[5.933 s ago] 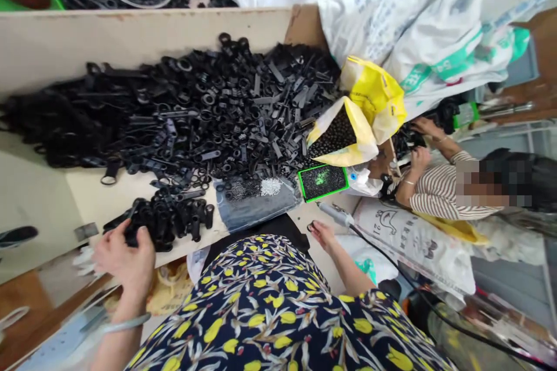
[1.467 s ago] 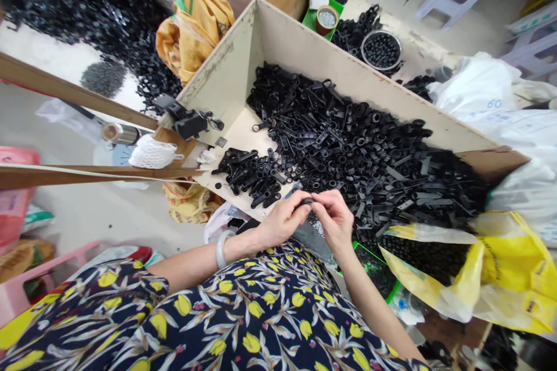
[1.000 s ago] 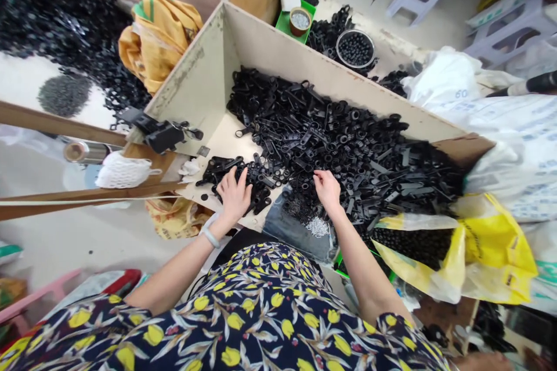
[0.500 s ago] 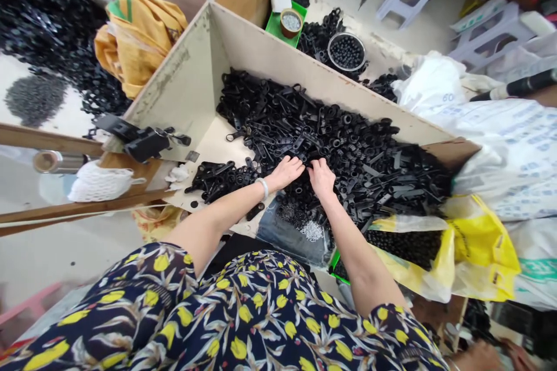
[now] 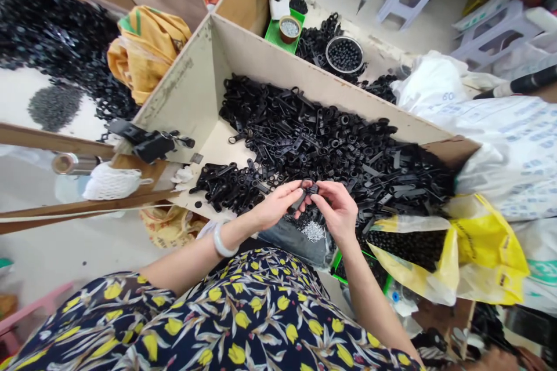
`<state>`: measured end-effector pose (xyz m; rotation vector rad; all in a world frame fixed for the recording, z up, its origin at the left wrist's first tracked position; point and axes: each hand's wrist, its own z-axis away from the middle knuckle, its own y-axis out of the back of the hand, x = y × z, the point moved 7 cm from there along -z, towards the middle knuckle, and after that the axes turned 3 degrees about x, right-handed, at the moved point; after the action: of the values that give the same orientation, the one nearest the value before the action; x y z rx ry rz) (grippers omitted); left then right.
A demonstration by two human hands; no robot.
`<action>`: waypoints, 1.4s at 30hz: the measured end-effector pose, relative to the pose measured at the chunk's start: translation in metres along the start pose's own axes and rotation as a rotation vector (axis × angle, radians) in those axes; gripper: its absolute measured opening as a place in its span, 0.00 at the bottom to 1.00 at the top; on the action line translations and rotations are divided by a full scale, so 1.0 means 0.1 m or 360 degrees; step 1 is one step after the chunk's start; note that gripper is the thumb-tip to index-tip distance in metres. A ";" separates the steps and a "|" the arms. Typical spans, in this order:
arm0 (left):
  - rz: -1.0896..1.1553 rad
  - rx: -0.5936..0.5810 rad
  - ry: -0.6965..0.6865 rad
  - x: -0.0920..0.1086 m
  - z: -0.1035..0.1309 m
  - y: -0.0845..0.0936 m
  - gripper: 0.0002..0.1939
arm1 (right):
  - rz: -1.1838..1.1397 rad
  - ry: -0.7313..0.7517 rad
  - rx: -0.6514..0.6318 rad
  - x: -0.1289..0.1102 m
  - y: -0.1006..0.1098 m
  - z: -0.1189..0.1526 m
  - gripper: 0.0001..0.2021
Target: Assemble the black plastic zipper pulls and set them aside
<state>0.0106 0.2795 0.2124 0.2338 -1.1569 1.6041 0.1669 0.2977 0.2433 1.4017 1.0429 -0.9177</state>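
In front of my body my left hand (image 5: 281,204) and my right hand (image 5: 337,208) meet, fingers pinched around a small black plastic part (image 5: 298,202). It has a flat strip on my left hand's side. My right fingertips press at its other end, partly hidden by the fingers. Just beyond the hands spreads a large heap of black plastic parts (image 5: 300,133), with flat strips and rings among them. A smaller heap of similar parts (image 5: 228,182) lies to the left. Below my hands, small silvery metal pieces (image 5: 313,232) sit on a dark cloth or sheet (image 5: 289,237).
Pale boards (image 5: 322,78) wall the work surface. A black clamp (image 5: 150,142) grips the left board. A yellow bag (image 5: 491,249) and white sacks (image 5: 509,151) crowd the right. Past the far board stand a bowl of black balls (image 5: 344,54) and a green tray (image 5: 274,35).
Both hands have drawn back from the heap toward my body. They now hold a black plastic part between them. The view has shifted slightly.
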 end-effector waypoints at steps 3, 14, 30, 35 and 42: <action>-0.0272 0.0023 -0.0032 0.10 0.17 -0.03 0.29 | 0.0298 0.0302 -0.0075 -0.33 0.02 0.00 0.17; -0.0963 0.0087 -0.0187 0.20 0.37 -0.05 0.21 | 0.0521 0.0592 -0.0154 -0.51 -0.05 0.11 0.17; -0.1076 0.0316 -0.0302 0.16 0.48 -0.01 0.13 | 0.0538 0.0686 -0.0271 -0.51 -0.20 0.35 0.21; -0.0770 0.0058 -0.0141 0.00 0.52 0.03 0.19 | 0.0195 0.0240 -0.0640 -0.32 -0.27 0.36 0.23; -0.0569 0.0094 -0.0089 -0.14 0.57 0.16 0.21 | 0.0037 -0.0084 -0.0481 -0.11 -0.43 0.50 0.20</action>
<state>-0.0196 0.2274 0.2232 0.4984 -1.0432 1.3224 0.1240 0.2472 0.2355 1.1300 1.0738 -0.7409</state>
